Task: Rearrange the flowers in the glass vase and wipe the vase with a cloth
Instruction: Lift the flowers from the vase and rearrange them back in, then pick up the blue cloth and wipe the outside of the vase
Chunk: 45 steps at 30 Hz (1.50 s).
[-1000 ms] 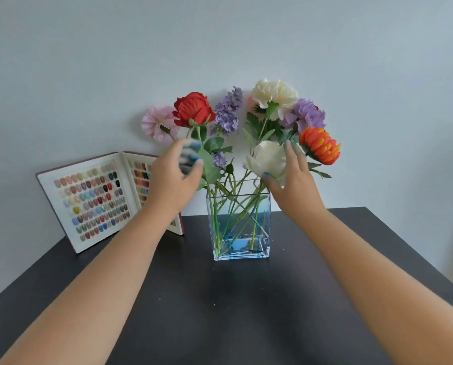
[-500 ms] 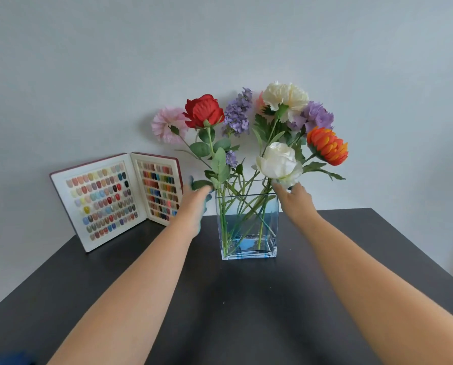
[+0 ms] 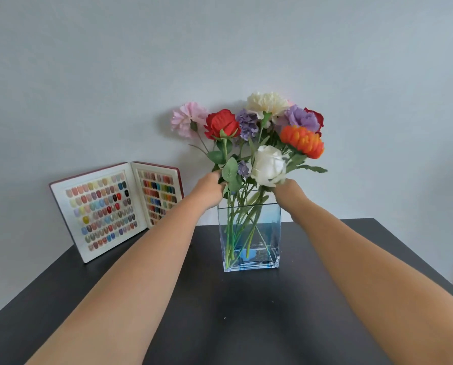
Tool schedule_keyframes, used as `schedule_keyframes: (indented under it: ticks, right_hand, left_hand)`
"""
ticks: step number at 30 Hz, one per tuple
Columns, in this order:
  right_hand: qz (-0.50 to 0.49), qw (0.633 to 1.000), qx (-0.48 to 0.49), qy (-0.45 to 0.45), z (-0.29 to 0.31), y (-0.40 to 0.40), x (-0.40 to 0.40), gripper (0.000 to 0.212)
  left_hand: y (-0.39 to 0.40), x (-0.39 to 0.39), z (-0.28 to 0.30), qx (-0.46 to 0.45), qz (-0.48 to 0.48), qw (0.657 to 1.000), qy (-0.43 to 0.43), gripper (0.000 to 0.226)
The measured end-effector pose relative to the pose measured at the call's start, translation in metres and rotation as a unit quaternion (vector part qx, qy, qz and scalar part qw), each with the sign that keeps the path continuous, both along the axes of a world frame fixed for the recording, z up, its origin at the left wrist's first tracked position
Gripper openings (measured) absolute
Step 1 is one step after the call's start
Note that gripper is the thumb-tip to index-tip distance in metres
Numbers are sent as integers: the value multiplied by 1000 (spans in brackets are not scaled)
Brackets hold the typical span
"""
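Note:
A square glass vase stands on the dark table near the wall. It holds a bunch of flowers: a red rose, a white rose, an orange bloom, a pink one, purple ones and a cream one at the top. My left hand is at the stems just above the vase's left rim, fingers curled into the leaves. My right hand sits under the white rose at the right rim, fingers hidden among the stems. No cloth is in view.
An open nail-colour sample book leans against the wall at the left of the vase. The grey wall is close behind the flowers. The table's right edge runs diagonally past my right forearm.
Both hands dropped from the flower heads to the stems at the vase's mouth. The flowers are bunched closer together, and the red rose has shifted toward the middle.

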State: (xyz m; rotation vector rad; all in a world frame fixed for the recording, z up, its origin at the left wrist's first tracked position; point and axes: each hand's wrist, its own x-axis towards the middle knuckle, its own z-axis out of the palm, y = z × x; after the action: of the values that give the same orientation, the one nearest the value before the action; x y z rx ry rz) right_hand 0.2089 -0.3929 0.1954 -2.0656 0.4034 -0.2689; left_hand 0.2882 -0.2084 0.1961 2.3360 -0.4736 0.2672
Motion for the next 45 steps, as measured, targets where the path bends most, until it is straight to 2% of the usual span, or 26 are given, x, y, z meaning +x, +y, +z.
schedule_keyframes:
  ticks: [2, 7, 12, 14, 17, 20, 23, 26, 30, 33, 37, 40, 43, 45]
  right_hand:
    - [-40, 998, -43, 21, -7, -8, 2, 33]
    - [-38, 999, 21, 1, -12, -9, -6, 40]
    - [-72, 995, 67, -15, -29, 2, -29, 58]
    - [-124, 987, 84, -57, -41, 17, -45, 65]
    - [-168, 958, 133, -189, -59, 52, -71, 63]
    - [-87, 949, 91, -288, -73, 93, -91, 55]
    - [53, 947, 18, -316, -80, 135, -98, 45]
    - [176, 945, -10, -275, -88, 179, -96, 41]
    - [283, 938, -37, -197, -103, 242, -93, 35]
    - [352, 921, -91, -138, -120, 289, -93, 32]
    - [427, 888, -156, -65, -146, 348, -99, 39]
    - [451, 866, -215, -17, -165, 383, -108, 54]
    - [451, 836, -309, -47, -180, 407, -121, 71]
    - [441, 831, -328, -85, -187, 418, -129, 70]
  left_hand:
    - [1, -1, -1, 6, 6, 1000, -8, 30]
    - [0, -15, -11, 64, 71, 992, -78, 45]
    - [10, -38, -18, -34, 67, 995, -67, 62]
    - [19, -48, -21, -61, 57, 994, -74, 61]
    - [42, -68, -28, -91, 37, 993, -72, 58]
    - [74, -97, -34, -106, 20, 993, -53, 51]
    - [118, -129, -47, -76, 12, 996, -41, 43]
    - [178, -160, -65, -25, 51, 998, -26, 37]
    - [263, -196, -87, 29, 142, 989, -4, 32]
    - [319, -221, -104, 78, 186, 979, -8, 30]
    - [380, -244, -129, 177, 230, 957, 12, 32]
    - [407, -254, -143, 269, 241, 930, 66, 38]
    - [419, -258, -153, 322, 230, 911, 113, 44]
    - [424, -258, -153, 335, 227, 910, 89, 43]
